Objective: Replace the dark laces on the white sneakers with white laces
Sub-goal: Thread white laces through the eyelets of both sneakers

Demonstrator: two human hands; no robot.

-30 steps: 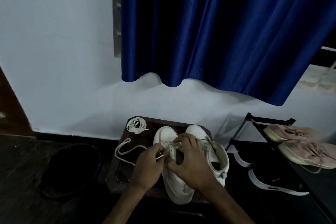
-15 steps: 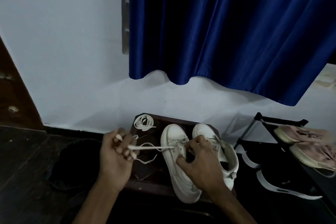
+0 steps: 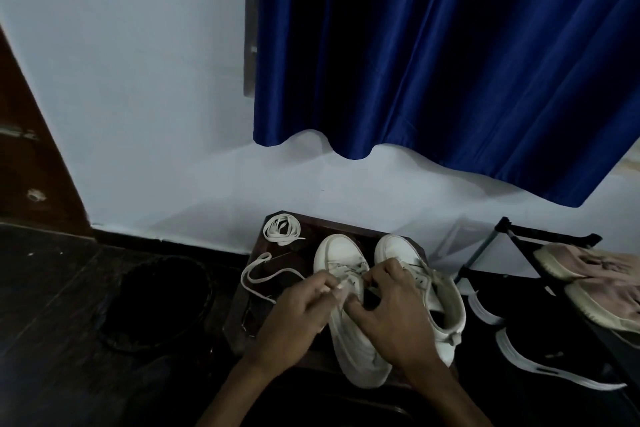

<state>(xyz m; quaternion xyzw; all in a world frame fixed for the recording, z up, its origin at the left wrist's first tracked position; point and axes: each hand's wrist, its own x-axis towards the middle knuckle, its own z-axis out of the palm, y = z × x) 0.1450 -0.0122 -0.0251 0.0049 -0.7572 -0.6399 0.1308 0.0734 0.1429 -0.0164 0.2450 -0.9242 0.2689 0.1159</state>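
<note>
Against the white wall (image 3: 138, 80), under the hem of a blue curtain (image 3: 433, 62), stood a small dark wooden bench (image 3: 313, 232) carrying two sneakers side by side, toes toward the wall. The white sneaker (image 3: 346, 253) lay with its heel hanging past the bench's near edge; the second white sneaker (image 3: 398, 250) sat just beside it on the right.

The left hand (image 3: 298, 319) had its fingertips closed in a pinch on a white lace (image 3: 256, 276) close to the eyelets, and the slack of that lace looped out over the bench's left edge. The right hand (image 3: 391, 315) was curled over the white sneaker's lacing, thumb against its side, gripping it. A coiled white lace (image 3: 281, 229) rested at the bench's far left corner.

A black shoe rack (image 3: 519, 236) stood just beside the bench on the right, holding pinkish shoes (image 3: 588, 263) above black shoes (image 3: 540, 350) with white soles; a small mark on one black shoe was too dim to read. Left of the bench a dark round basket (image 3: 156, 305) sat near it on the dark floor (image 3: 41, 288), with open floor beyond reaching a brown door (image 3: 27, 166).
</note>
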